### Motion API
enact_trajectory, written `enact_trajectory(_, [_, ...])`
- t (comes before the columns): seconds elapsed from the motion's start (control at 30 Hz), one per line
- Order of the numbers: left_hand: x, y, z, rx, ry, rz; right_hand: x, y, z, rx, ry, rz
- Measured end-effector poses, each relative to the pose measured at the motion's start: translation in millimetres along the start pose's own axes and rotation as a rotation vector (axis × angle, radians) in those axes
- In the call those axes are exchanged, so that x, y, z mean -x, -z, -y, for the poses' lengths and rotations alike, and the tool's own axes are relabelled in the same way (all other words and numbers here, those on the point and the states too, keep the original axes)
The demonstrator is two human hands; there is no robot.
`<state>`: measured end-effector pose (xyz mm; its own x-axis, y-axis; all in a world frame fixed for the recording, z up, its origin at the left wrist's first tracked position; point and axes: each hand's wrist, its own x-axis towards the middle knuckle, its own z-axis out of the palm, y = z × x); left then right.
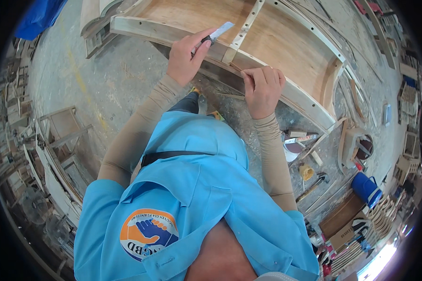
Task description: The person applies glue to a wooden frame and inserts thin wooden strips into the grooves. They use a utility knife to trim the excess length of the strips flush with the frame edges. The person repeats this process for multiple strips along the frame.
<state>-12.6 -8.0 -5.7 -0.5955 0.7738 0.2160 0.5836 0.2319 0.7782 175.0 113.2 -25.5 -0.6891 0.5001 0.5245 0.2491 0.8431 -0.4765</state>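
Observation:
A curved wooden frame with a plywood panel and a pale crossbar with holes lies in front of me. My left hand is closed round the dark handle of a flat, pale-bladed tool, seemingly a putty knife. Its blade points up and right, over the near rail and panel. My right hand is at the near rail, right of the crossbar's end. Its fingers are curled and pinched together against the wood; whatever they hold is too small or hidden to name.
At lower right on the concrete floor lie a hammer, a yellow cup, a white tub and a blue bucket. Stacked wooden parts line the left. Long wood strips lie beyond the frame's right end.

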Motion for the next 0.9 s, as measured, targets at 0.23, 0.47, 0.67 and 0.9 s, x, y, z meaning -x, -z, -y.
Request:
enact_trajectory(0.23, [-2.5,1.7,2.7,-0.018,-0.059,0.042,0.4,7.4,7.5,0.122,-0.049,-0.079])
enact_trajectory(0.47, [-2.2,11.1,4.3,-0.054,-0.104,0.143,3.9,-4.6,2.6,0.036,-0.106,-0.092])
enact_trajectory(0.67, [-7.1,15.5,6.1,-0.031,-0.164,0.187,5.7,-7.6,2.4,0.067,-0.106,-0.139])
enact_trajectory(0.9, [-12.8,16.5,10.2,0.056,-0.110,0.248,4.9,-14.4,5.3,0.074,-0.140,-0.168])
